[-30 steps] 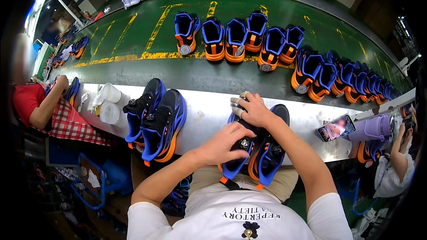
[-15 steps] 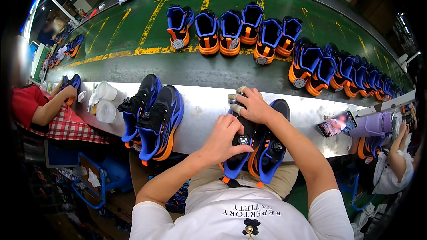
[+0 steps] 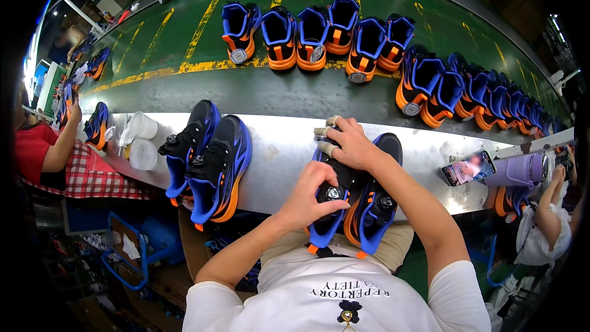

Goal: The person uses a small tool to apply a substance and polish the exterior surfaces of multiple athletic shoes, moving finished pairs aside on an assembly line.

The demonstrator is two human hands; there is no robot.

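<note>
A black, blue and orange sneaker (image 3: 335, 209) lies lengthwise, beside its mate (image 3: 376, 200).

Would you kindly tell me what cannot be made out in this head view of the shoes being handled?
- Toe of the held shoe: covered by the right hand.
- Its dial: half under the left hand.
- Phone screen: too small.
- Far shoes: bent and crowded at the rim.

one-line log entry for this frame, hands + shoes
left hand: on round dial of shoe | right hand: pressing its toe end | second shoe: beside, right | spare pair: on bench, left
</note>
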